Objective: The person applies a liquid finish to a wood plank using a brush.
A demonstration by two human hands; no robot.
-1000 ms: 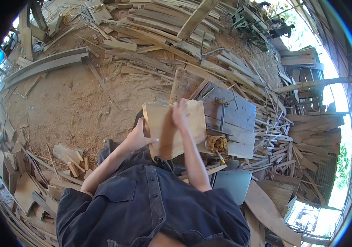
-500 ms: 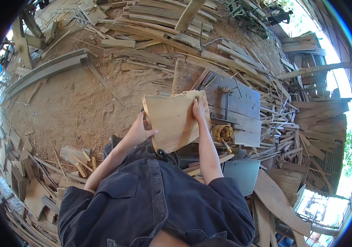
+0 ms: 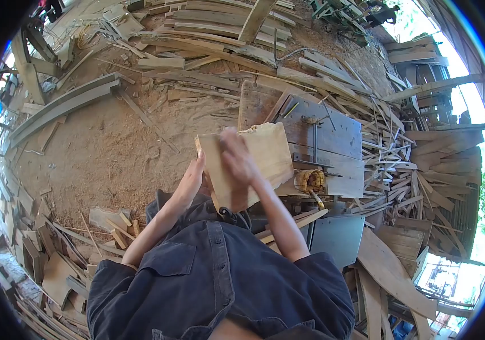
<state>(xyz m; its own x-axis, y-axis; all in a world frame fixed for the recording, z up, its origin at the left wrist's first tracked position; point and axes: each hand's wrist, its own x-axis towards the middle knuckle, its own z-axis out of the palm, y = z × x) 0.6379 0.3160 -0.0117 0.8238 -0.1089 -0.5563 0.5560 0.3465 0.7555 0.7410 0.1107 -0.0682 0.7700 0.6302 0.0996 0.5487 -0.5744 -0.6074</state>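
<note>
A pale wooden board [image 3: 271,150] with a rough, broken far edge lies tilted in front of my body, its near end close to my shirt. Along its left edge, my left hand [image 3: 190,182] is closed on the board, with some fingers hidden behind it. My right hand [image 3: 238,157] is over the left part of the board's face, its fingers smeared by motion. Whether it presses on the wood is not clear.
To the right stands a worktable [image 3: 336,150] with a metal clamp-like bar [image 3: 314,141]. A yellowish round bundle [image 3: 310,181] sits at its near side. Planks [image 3: 214,25] and scrap sticks [image 3: 387,164] lie around on sawdust-covered ground [image 3: 100,147].
My right hand has left the board's right edge and moved left across its face. My left hand has shifted slightly up the left edge, its thumb no longer lying on top.
</note>
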